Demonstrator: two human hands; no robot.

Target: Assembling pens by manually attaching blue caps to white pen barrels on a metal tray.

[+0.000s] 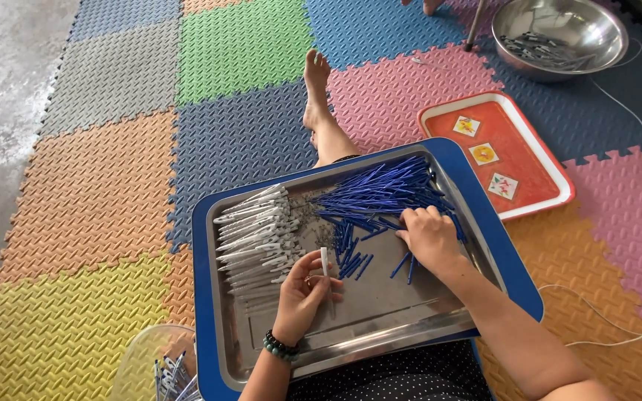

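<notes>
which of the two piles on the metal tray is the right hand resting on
The blue pile. The right hand lies on its near edge; the white pile sits apart, toward the tray's left side.

Person, head view. Left hand (302, 293): ring on one finger; dark green beaded bracelet (280, 346) at the wrist. Right hand (431, 236): no jewellery visible. Both forearms bare, unsleeved. Dark garment with small white dots (403, 375) over the lap. One bare foot (316, 85).

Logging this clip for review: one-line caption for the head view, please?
Seated person's left hand holds a white pen barrel while the right hand rests on blue pen parts in a steel tray.
</notes>
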